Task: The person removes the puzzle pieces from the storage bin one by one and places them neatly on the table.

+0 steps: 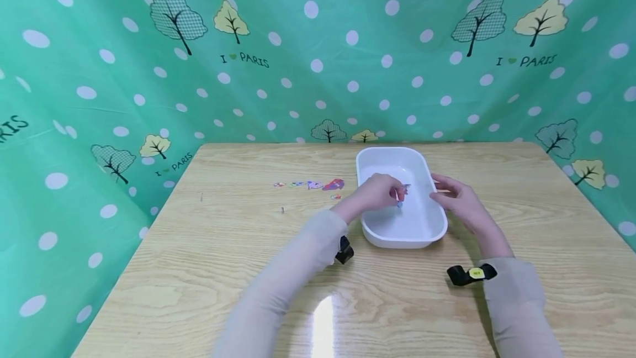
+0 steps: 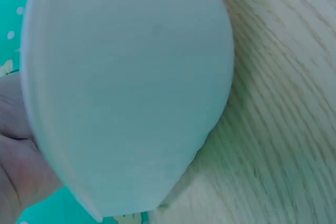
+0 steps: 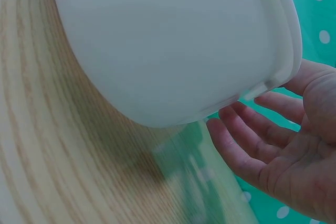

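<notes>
A white plastic tub (image 1: 402,233) stands on the wooden table. My left hand (image 1: 380,191) reaches down inside it with bent fingers, close to a few tiny colourful pieces (image 1: 406,187) on the tub's floor. Whether the fingertips pinch one of these is too small to tell. My right hand (image 1: 458,201) is at the tub's right side, its thumb and loosely extended fingers (image 3: 236,148) touching or very near the rim. The tub's outer wall (image 2: 131,87) hides the left fingers in the left wrist view, where only part of the palm shows.
Left of the tub, small flat colourful pieces (image 1: 314,185) lie in a row, with a red and purple one (image 1: 333,184) nearest and another piece (image 1: 335,196) below. A tiny grey bit (image 1: 282,210) lies nearer. A green dotted curtain (image 1: 318,70) hangs behind the table (image 1: 199,275).
</notes>
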Demonstrator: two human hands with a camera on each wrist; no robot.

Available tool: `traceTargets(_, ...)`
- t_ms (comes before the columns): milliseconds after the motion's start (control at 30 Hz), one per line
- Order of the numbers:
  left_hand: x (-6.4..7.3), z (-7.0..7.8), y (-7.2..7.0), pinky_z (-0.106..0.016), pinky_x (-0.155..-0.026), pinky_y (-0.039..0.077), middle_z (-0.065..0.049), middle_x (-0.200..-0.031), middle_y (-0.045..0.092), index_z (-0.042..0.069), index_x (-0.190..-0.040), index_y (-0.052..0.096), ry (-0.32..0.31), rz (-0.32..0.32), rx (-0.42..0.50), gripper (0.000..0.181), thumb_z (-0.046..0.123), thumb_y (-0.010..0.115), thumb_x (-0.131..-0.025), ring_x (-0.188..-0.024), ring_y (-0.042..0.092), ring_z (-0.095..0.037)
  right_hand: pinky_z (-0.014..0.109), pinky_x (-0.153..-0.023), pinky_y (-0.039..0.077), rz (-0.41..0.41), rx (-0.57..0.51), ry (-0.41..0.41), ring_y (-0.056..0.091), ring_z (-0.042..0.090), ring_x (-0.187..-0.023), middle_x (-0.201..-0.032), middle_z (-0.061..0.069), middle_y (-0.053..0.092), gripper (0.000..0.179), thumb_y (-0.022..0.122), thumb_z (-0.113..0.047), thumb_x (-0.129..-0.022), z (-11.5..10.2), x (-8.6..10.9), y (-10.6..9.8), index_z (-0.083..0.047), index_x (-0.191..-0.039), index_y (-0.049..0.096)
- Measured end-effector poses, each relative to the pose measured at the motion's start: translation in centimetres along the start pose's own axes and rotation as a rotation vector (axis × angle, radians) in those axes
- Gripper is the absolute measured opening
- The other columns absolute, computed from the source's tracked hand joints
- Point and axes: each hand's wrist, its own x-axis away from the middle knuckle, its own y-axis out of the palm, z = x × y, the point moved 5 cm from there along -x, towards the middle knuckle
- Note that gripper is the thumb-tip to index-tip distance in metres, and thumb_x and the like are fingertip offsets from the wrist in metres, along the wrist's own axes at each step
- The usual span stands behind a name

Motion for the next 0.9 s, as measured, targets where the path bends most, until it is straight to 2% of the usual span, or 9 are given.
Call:
traceTargets(167,0.7,-0.5,-1.2,-0.012,-0.061,0.041,0.005,-0.075,0.061,0.013,-0.086,0.068,-0.028,0.052,0.084,0.006,0.010,0.065,-0.082,-0.070,0.052,-0.006,0.015,-0.074,0.046,0.001,-0.008,0.001,0.044,0.033,-0.113,-0.133,0.024,0.039,0.060,0.053,-0.026,-0.092,0.0,0.0,0.0,-0.010,-0.143,0.025)
traceTargets(433,1.9,-2.2,-3.2,-0.015,-0.068,0.046,0.003,-0.084,0.064,0.009,-0.092,0.069,-0.090,0.104,0.209,0.010,0.009,0.064,-0.083,-0.079,0.056,-0.007,0.019,-0.075,0.047,0.017,0.002,0.016,0.045,0.032,-0.112,-0.133,0.023,0.039,0.061,0.054,-0.028,-0.091,0.3,-0.1,0.2,-0.010,-0.143,0.027)
traceTargets(600,2.8,-3.5,-4.3,-0.016,-0.070,0.047,0.003,-0.085,0.063,0.009,-0.093,0.068,-0.131,0.114,0.210,0.011,0.010,0.063,-0.084,-0.082,0.057,-0.008,0.021,-0.075,0.048,0.033,0.002,0.020,0.047,0.031,-0.111,-0.132,0.022,0.040,0.061,0.056,-0.030,-0.090,0.2,-0.1,0.1,-0.010,-0.142,0.030)
traceTargets(900,4.5,-5.8,-6.0,-0.019,-0.071,0.048,-0.001,-0.086,0.065,0.007,-0.092,0.068,-0.132,0.177,0.186,0.010,0.009,0.063,-0.084,-0.081,0.059,-0.012,0.015,-0.073,0.046,0.007,-0.006,0.001,0.044,0.035,-0.114,-0.133,0.025,0.039,0.061,0.053,-0.027,-0.091,0.0,0.1,0.0,-0.008,-0.143,0.026)
